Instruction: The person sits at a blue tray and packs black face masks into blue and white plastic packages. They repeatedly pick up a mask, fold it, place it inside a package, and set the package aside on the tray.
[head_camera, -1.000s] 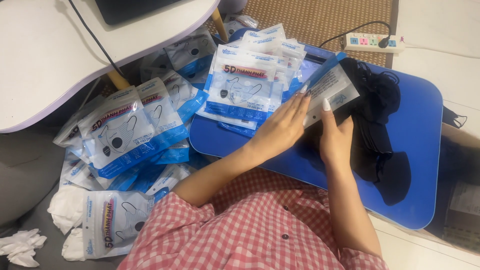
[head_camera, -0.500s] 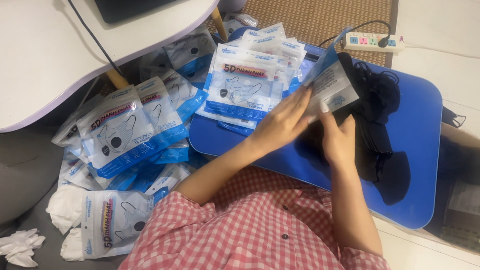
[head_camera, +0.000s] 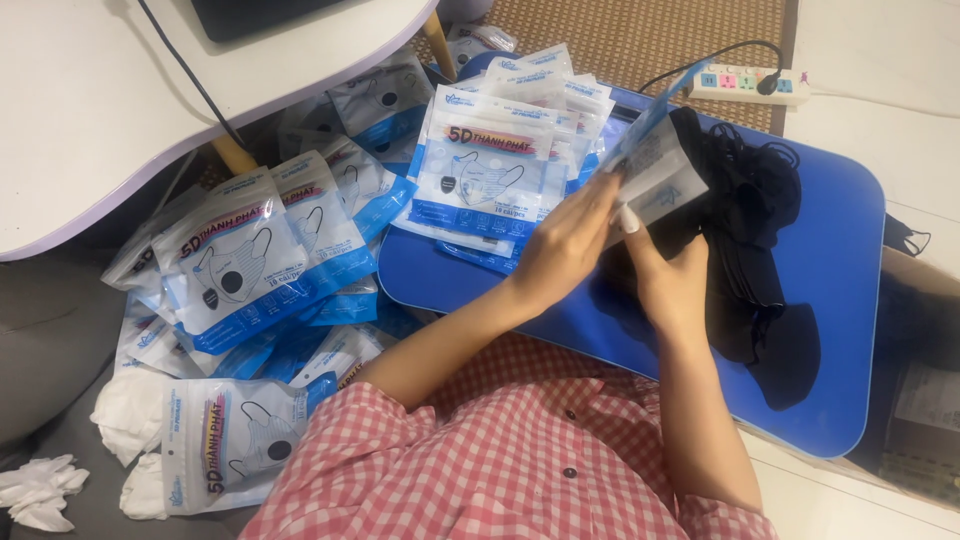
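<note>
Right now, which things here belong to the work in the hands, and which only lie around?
In the work:
- left hand and right hand, both on the clear pouch
- black masks stacked on the blue tray
- pile of packed pouches on the tray

Only lying around:
- power strip
- white table
- white crumpled pieces
- woven mat
</note>
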